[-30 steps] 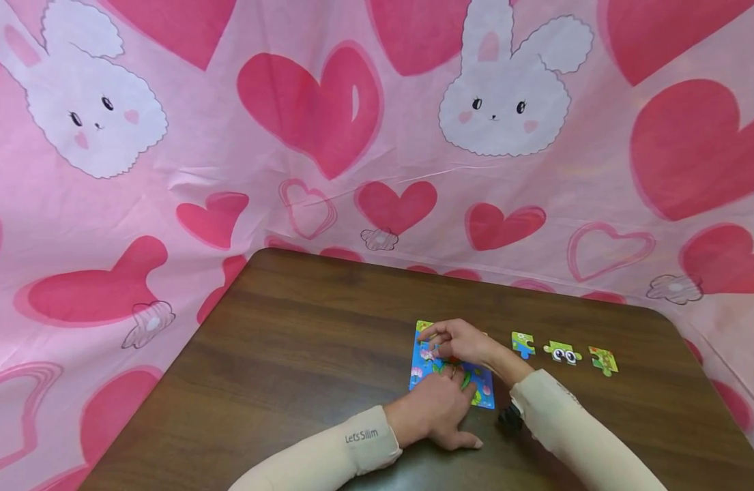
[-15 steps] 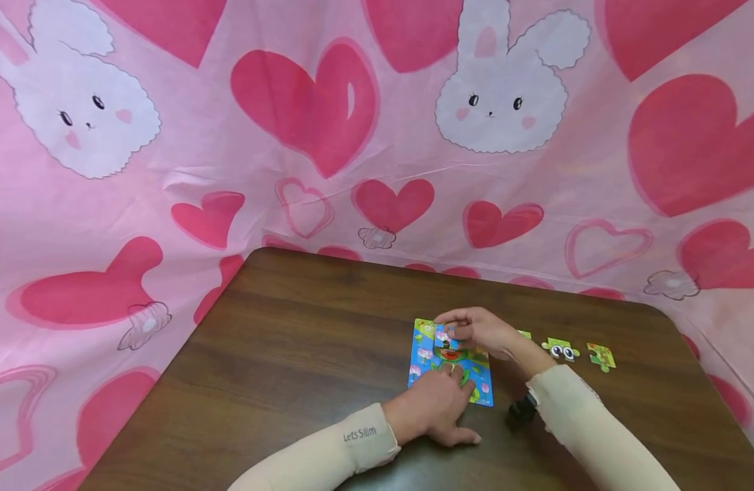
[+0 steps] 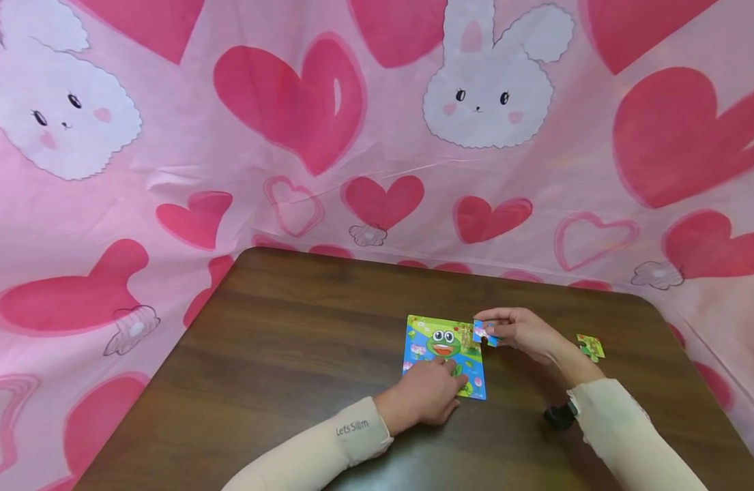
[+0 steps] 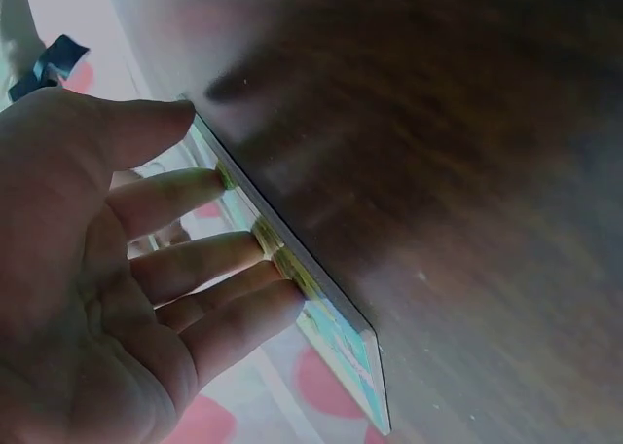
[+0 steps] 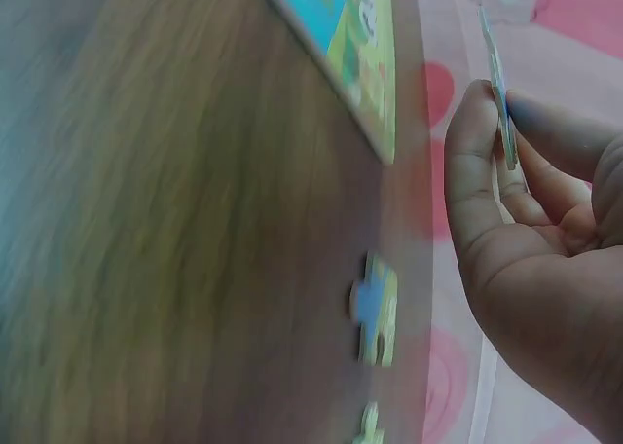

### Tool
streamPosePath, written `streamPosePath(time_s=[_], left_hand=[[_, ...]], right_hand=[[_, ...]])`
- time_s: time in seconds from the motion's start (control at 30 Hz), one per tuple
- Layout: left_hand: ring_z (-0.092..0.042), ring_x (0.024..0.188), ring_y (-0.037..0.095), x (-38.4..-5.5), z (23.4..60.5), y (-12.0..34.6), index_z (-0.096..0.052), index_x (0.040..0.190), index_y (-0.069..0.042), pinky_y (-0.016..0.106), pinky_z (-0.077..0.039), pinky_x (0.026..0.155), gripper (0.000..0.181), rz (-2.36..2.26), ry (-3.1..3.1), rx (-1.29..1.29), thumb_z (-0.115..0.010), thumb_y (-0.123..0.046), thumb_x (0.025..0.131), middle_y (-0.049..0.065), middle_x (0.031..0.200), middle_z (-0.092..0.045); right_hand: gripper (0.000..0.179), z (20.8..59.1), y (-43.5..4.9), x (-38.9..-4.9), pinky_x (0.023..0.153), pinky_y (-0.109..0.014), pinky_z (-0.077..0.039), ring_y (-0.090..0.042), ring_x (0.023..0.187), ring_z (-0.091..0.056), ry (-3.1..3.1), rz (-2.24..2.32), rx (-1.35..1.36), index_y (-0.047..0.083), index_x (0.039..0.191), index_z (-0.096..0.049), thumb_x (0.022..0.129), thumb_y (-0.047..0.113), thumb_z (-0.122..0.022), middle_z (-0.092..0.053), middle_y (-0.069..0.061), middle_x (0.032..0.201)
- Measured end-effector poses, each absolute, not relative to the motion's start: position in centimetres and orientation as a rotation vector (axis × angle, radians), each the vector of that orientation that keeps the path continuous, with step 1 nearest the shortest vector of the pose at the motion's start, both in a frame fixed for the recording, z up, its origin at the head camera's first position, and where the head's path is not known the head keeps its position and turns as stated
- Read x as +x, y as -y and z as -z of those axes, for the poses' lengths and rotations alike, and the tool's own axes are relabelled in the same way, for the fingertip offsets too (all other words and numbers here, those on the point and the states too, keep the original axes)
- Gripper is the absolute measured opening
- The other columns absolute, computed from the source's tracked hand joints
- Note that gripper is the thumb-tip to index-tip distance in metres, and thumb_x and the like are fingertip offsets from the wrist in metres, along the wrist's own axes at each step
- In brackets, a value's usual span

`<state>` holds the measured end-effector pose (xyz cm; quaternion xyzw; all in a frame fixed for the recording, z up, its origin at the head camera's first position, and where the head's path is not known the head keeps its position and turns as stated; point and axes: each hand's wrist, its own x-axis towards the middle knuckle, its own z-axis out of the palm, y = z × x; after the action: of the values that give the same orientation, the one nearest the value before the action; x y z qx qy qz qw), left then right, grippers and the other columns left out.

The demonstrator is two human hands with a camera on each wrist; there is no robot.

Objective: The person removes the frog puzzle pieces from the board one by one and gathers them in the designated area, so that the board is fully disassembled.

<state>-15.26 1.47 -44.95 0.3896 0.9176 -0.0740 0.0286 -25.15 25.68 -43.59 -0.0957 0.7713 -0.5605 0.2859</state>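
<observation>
Since half a second ago, the right hand [image 3: 530, 334] has drawn its puzzle piece [image 3: 482, 332] off the middle of the puzzle board [image 3: 473, 368] to the upper right edge, and the frog's eyes now show. We see that hand pinching the piece between thumb and fingers, and part of its face is covered by them; the right wrist view gives us only its thin side. The left hand [image 3: 428, 390] grips nothing: its fingers lie loosely extended on the board, hiding the lower part of the frog. We cannot tell which parts of the picture are separate pieces. A green loose piece [image 3: 591, 346] lies beyond the right wrist; the right wrist view adds a blue-and-green piece [image 5: 377, 313] near the board and another piece [image 5: 369, 426] cut off by the frame. The wooden table [image 3: 278, 361] stretches widely left of the board, and its far edge runs along the pink cloth [image 3: 401, 157].
</observation>
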Motion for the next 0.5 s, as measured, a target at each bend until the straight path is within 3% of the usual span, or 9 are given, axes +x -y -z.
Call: streamPosePath(time_s=[0.33, 0.5], left_hand=[[-0.062, 0.108, 0.014, -15.3, 45.3, -1.5, -0.067, 0.129, -0.030, 0.028, -0.057, 0.077, 0.033, 0.218, -2.878, 1.213, -0.066, -0.034, 0.096, -0.003, 0.118, -0.066], [-0.062, 0.108, 0.013, -15.4, 45.3, -1.6, -0.066, 0.132, -0.033, 0.027, -0.057, 0.075, 0.038, 0.238, -2.891, 1.195, -0.068, -0.032, 0.094, -0.004, 0.118, -0.066]], right_hand=[[0.053, 44.4, -29.9, -23.3, 0.090, -0.031, -0.055, -0.005, 0.108, -0.059, -2.161, 1.442, -0.234, -0.005, 0.146, -0.046, 0.103, 0.024, -0.059, -0.057, -0.009, 0.140], [0.052, 44.6, -31.5, -22.5, 0.088, -0.030, -0.054, -0.009, 0.106, -0.059, -2.159, 1.435, -0.167, -0.003, 0.147, -0.046, 0.104, 0.024, -0.057, -0.059, -0.004, 0.133]])
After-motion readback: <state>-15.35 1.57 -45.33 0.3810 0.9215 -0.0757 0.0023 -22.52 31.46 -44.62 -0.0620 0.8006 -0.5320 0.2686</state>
